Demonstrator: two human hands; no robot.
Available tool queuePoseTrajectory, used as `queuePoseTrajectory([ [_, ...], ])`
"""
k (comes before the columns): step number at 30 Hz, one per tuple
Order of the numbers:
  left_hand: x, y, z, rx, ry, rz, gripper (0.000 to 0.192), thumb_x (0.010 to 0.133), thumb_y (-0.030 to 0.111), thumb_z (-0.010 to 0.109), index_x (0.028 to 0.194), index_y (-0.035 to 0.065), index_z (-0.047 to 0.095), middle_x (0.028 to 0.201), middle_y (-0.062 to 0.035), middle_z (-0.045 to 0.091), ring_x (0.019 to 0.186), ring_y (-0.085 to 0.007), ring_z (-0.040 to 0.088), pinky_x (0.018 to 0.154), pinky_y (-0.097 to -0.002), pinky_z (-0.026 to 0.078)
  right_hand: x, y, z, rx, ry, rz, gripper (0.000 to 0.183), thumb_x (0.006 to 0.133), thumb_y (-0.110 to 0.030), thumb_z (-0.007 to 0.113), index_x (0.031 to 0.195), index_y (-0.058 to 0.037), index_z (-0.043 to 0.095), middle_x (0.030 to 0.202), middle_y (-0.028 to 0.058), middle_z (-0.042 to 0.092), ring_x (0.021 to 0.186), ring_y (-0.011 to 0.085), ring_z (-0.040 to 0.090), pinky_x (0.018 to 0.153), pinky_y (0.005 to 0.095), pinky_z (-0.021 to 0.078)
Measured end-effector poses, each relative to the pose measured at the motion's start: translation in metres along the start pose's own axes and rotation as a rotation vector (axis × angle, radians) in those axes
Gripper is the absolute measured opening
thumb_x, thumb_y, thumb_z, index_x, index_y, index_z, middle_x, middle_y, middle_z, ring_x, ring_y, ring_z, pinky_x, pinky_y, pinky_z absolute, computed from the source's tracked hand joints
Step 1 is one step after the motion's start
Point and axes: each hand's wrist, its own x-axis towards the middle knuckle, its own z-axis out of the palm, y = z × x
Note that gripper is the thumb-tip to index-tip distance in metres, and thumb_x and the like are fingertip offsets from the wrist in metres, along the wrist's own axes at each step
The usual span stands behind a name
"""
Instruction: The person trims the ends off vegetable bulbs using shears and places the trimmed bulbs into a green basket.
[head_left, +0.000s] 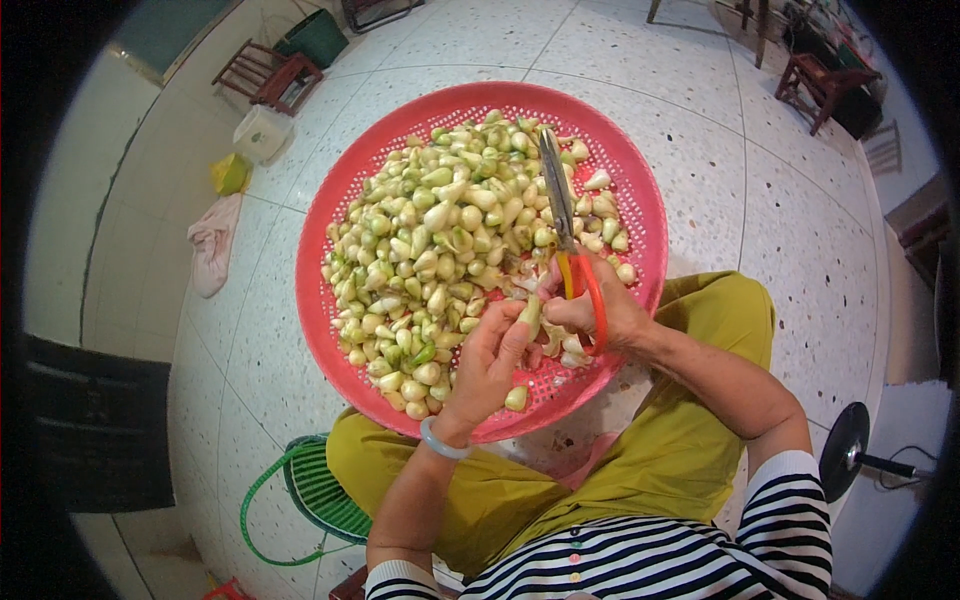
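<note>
A round pink perforated plastic basket (480, 433) lies in front of me, holding a large heap of pale green and cream bulbs (450, 217). Between thumb and fingers, my left hand (487, 360) pinches one greenish bulb (531, 319) over the basket's near right part. My right hand (607, 300) holds scissors with orange-red handles (598, 304); their dark blades point away from me over the heap, and its thumb is beside the pinched bulb. Loose papery peels (555, 337) lie below and around my hands. A bluish bangle circles my left wrist.
A green woven basket (322, 487) with a looped handle stands by my left knee. Small reddish wooden chairs (281, 79) stand at the back left and back right. A pink cloth (214, 244), a yellow item (230, 174) and a white container (262, 133) lie along the left wall.
</note>
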Motion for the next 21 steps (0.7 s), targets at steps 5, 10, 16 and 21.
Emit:
queuePoseTrajectory([
  [5,0.003,0.002,0.002,-0.531,-0.024,-0.222,0.029,0.102,0.021,0.036,0.121,0.001,0.048,0.103,-0.0074,0.059,0.082,-0.0119,0.054,0.073,-0.026,0.045,-0.002,-0.009,-0.002,0.029,-0.036,0.118,0.034,0.069,-0.008,0.073,0.089,-0.0052,0.046,0.084,0.0039,0.055,0.077,0.012,0.056,0.069,0.026,0.0474],
  [10,0.001,-0.01,-0.003,-0.702,-0.02,-0.228,0.03,0.102,0.021,0.039,0.122,0.0012,0.048,0.109,-0.0072,0.057,0.088,-0.013,0.054,0.076,-0.0273,0.044,-0.003,-0.007,-0.002,-0.032,-0.104,-0.008,0.034,0.069,-0.008,0.066,0.093,-0.0042,0.042,0.086,0.0075,0.055,0.078,0.0118,0.054,0.066,0.026,0.0467],
  [16,0.005,-0.013,-0.023,-0.788,0.006,-0.175,0.029,0.101,0.022,0.041,0.118,0.0004,0.049,0.104,-0.0079,0.056,0.086,-0.0142,0.05,0.075,-0.0277,0.042,-0.009,-0.003,-0.002,-0.023,-0.164,-0.033,0.034,0.071,-0.004,0.063,0.096,-0.0058,0.04,0.085,0.0068,0.053,0.08,0.0115,0.052,0.069,0.027,0.0461],
  [21,0.005,0.003,-0.018,-0.696,0.127,-0.15,0.031,0.102,0.023,0.039,0.119,-0.0005,0.049,0.095,-0.0094,0.057,0.076,-0.0165,0.05,0.069,-0.028,0.044,-0.006,0.008,-0.005,-0.058,-0.067,-0.058,0.027,0.079,-0.004,0.065,0.094,-0.006,0.043,0.081,0.0033,0.052,0.075,0.0106,0.053,0.067,0.025,0.045],
])
